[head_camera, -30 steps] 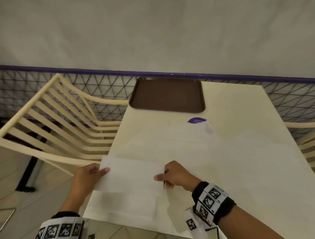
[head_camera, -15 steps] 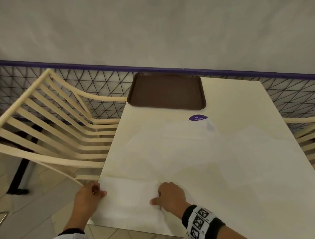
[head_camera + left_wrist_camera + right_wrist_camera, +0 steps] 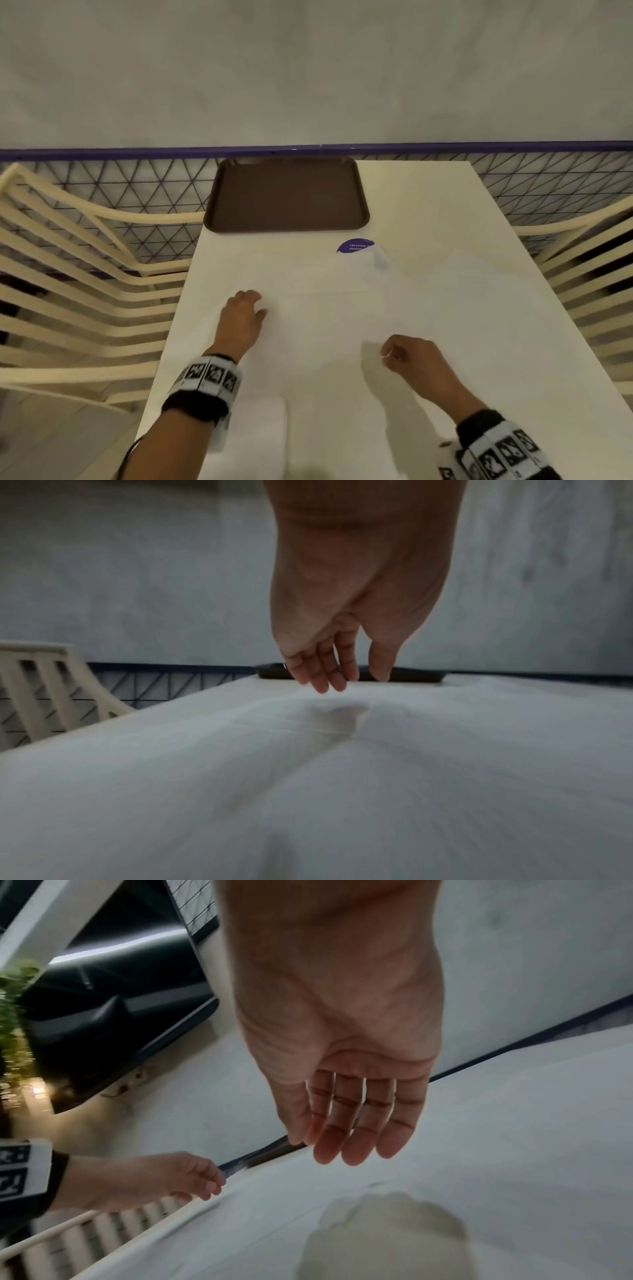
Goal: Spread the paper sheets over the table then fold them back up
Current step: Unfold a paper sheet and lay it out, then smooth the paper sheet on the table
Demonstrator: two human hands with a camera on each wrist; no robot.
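Note:
Thin white paper sheets (image 3: pixel 342 308) lie spread over the cream table (image 3: pixel 428 205), with one raised corner by a purple sticker (image 3: pixel 354 245). A folded sheet (image 3: pixel 260 431) lies at the near edge, under my left forearm. My left hand (image 3: pixel 248 303) hovers just above the spread paper on the left, fingers relaxed and pointing down (image 3: pixel 337 681), holding nothing. My right hand (image 3: pixel 394 356) hangs over the paper's middle, its fingers loose and empty (image 3: pixel 346 1148), casting a shadow on the sheet (image 3: pixel 514 1123).
A brown tray (image 3: pixel 286 195) sits at the far left end of the table. Cream slatted chairs stand on the left (image 3: pixel 68 274) and the right (image 3: pixel 589 274). A purple-topped mesh fence (image 3: pixel 137 185) runs behind the table.
Both hands let go of the folded sheet they pressed at the near edge. They moved forward over the spread sheets, the left farther than the right.

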